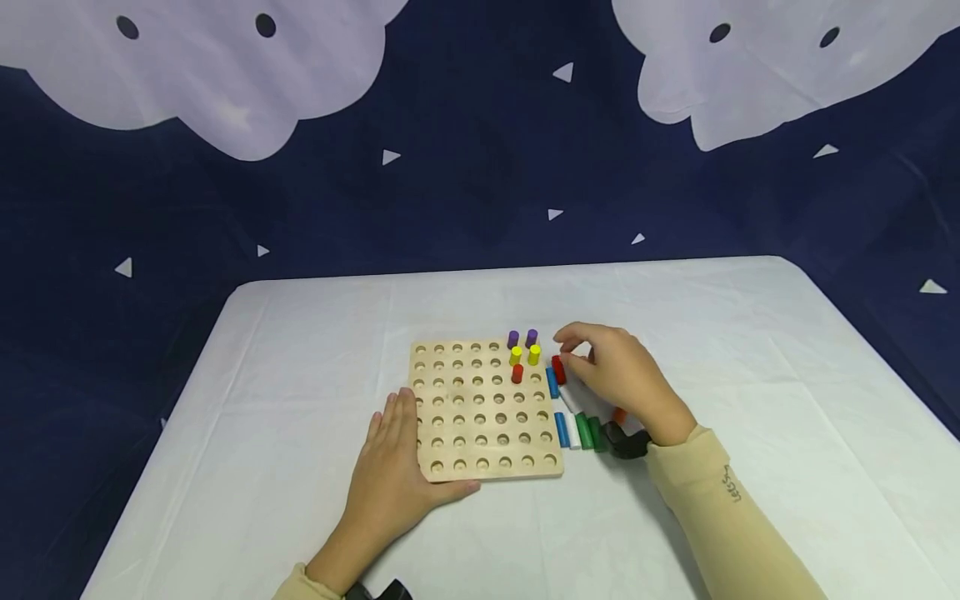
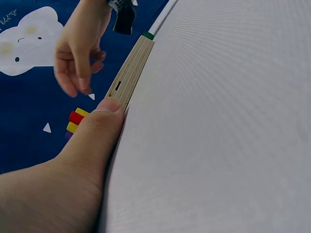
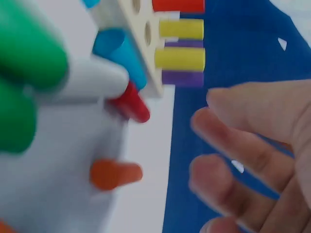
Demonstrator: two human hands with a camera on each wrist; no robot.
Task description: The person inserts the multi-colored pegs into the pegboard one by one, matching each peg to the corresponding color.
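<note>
Both hands work at a wooden pegboard (image 1: 468,410) that lies on the white-covered table (image 1: 300,375), well in from the table's left and far edges. Straight fingers of the left hand (image 1: 393,471) lie along the board's left edge, while its thumb spreads away from them and presses the near edge, close to the near left corner. Beyond the board's right edge, toward its far right corner, the right hand (image 1: 618,375) hovers with fingers loosely bent and thumb apart from them, gripping nothing; just beside its fingertips is a loose red peg (image 1: 558,370). Two purple pegs (image 1: 513,339) stand upright at the far right corner, two yellow pegs (image 1: 516,357) in the row nearer, and a seated red peg (image 1: 517,374) in the third row, on the left one's line. Along the right edge lie blue pegs (image 1: 562,430), white pegs (image 1: 573,432) and, toward the near right corner, green pegs (image 1: 584,432). An orange peg (image 1: 619,415) shows partly under the right wrist, which wears a black device (image 1: 628,442). Past the table's far edge hangs a navy backdrop (image 1: 480,125) with pale clouds.
</note>
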